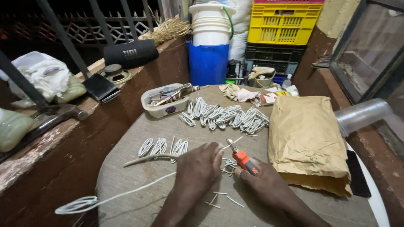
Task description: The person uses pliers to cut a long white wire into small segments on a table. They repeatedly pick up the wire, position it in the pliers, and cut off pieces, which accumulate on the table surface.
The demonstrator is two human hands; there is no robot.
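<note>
My left hand [196, 172] rests on the cloth-covered round table [126, 143] and pinches a white wire [126, 192] near its end; the wire trails left to a loop off the table edge. My right hand [269, 185] grips orange-handled pliers [243, 158], jaws pointing up-left toward the wire end by my left fingertips. Short cut wire bits [221, 199] lie below and between my hands. A few coiled white wire bundles [162, 147] lie just left of my left hand. A long row of several such bundles [225, 115] lies further back.
A brown paper bag [305, 141] lies at the right. A white tub of tools [165, 101] sits at the back left. Behind stand a blue bin with white buckets [209, 46] and a yellow crate [284, 23]. On the left ledge: speaker [131, 53], phone [102, 87], hammer [54, 115].
</note>
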